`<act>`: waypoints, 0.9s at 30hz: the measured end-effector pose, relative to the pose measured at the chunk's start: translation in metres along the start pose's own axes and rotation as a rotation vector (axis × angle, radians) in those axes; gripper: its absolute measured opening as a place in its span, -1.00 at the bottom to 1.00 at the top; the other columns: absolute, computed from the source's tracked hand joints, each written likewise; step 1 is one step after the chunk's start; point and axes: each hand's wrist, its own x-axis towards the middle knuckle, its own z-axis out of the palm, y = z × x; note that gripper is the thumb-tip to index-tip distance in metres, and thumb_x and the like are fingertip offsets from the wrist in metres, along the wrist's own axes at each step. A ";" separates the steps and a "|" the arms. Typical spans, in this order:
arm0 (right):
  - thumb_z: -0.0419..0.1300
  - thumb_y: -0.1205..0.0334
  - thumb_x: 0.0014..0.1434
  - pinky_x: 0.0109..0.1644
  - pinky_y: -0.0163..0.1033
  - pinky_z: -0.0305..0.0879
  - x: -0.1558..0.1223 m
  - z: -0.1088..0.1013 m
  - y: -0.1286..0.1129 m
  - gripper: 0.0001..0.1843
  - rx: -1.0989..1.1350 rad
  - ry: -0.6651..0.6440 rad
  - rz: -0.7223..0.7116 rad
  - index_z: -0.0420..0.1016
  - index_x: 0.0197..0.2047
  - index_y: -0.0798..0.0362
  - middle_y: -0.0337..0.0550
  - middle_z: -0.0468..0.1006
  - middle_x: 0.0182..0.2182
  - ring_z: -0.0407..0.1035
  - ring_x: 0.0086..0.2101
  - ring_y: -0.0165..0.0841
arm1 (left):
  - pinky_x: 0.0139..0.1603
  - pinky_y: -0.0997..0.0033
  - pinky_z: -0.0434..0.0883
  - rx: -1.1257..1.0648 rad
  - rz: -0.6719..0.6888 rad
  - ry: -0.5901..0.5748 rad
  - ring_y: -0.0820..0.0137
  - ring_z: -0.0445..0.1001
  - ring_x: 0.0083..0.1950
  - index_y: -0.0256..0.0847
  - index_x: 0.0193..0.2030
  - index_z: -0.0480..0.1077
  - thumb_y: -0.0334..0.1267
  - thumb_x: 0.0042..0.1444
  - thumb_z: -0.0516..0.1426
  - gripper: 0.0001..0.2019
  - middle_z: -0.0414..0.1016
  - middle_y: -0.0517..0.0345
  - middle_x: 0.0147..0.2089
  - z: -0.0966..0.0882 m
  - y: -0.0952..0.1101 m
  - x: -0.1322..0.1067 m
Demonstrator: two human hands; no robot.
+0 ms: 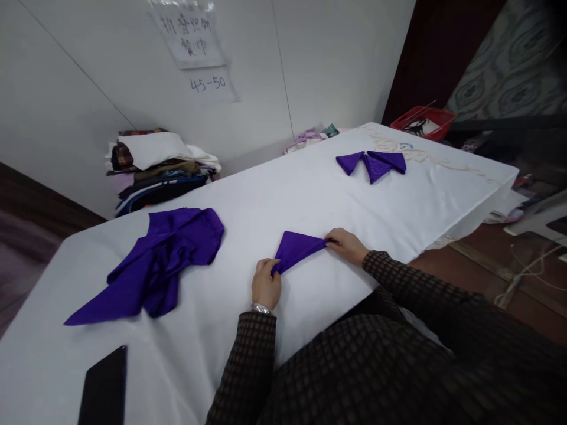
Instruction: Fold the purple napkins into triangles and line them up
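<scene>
A purple cloth napkin (296, 251), folded into a triangle, lies at the near side of the white-covered table (266, 200). My left hand (266, 283), with a silvery band at the wrist, pinches its left corner. At the opposite corner my right hand (348, 245) grips the napkin between thumb and fingers. The triangle's peak points away from me, between the two hands. Left of my hands spreads a loose heap of purple cloth (172, 254), crumpled and unfolded. Farther off to the right rest several folded purple napkins (376, 164) with pointed ends.
A dark flat device (104, 389) lies at the table's near left. Behind the table are a stack of folded clothes (162, 168) and, at the far right, a red basket (423, 122). Handwritten paper sheets (190, 35) hang on the wall. Cables (527, 268) trail beside a pale chair at right.
</scene>
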 end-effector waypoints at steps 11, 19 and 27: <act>0.05 0.36 0.19 -0.12 -0.19 0.24 -0.001 0.003 0.002 -0.85 -0.107 0.010 -0.016 0.42 -0.24 0.02 -0.12 0.47 -0.30 0.30 -0.22 -0.28 | -0.21 0.41 0.45 -0.034 -0.007 0.006 0.41 0.44 -0.20 -0.14 -0.09 0.44 -0.49 -0.02 0.02 -0.63 0.34 0.09 -0.05 0.000 -0.003 0.001; 0.02 0.46 0.13 -0.17 -0.22 0.23 -0.003 -0.001 0.004 -0.82 -0.092 -0.016 -0.066 0.37 -0.25 0.03 -0.12 0.43 -0.28 0.29 -0.23 -0.29 | -0.08 0.35 0.45 -0.074 0.012 0.007 0.39 0.42 -0.14 -0.15 -0.11 0.44 -0.50 -0.03 0.02 -0.64 0.32 0.07 -0.07 -0.002 -0.005 0.002; -0.02 0.41 0.22 -0.14 -0.21 0.27 -0.007 -0.003 0.009 -0.79 -0.151 -0.014 -0.176 0.42 -0.23 0.04 -0.07 0.45 -0.25 0.30 -0.19 -0.28 | -0.03 0.32 0.43 -0.047 0.029 0.002 0.36 0.42 -0.11 -0.18 -0.10 0.44 -0.51 -0.02 0.02 -0.64 0.32 0.05 -0.08 -0.001 -0.008 0.003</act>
